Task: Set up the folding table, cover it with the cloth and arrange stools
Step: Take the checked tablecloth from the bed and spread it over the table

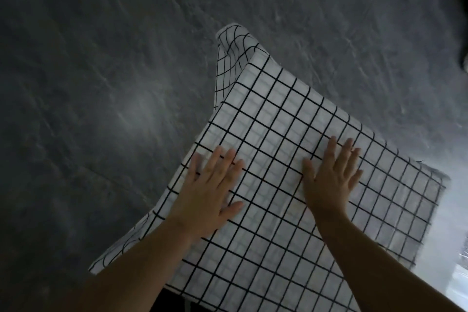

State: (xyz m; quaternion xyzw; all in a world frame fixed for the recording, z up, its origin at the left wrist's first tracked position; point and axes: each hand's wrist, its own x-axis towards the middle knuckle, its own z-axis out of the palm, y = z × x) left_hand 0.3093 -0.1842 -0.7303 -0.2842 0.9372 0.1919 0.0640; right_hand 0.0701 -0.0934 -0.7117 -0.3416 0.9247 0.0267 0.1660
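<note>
A white cloth with a black grid pattern point(283, 119) lies spread over a flat top, which it hides completely. Its far corner hangs down in a fold, and its left edge droops past the top's side. My left hand point(212, 185) lies flat on the cloth near the left edge, fingers straight and spread. My right hand point(331, 172) presses flat on the cloth further right, fingers straight too. Both forearms reach in from the bottom of the view. No stool is in view.
Dark grey stone-like floor point(114, 71) surrounds the covered top on the left and far side. A bright glare lies on the floor at the right edge point(455, 210). A dark shape point(458, 7) sits at the top right corner.
</note>
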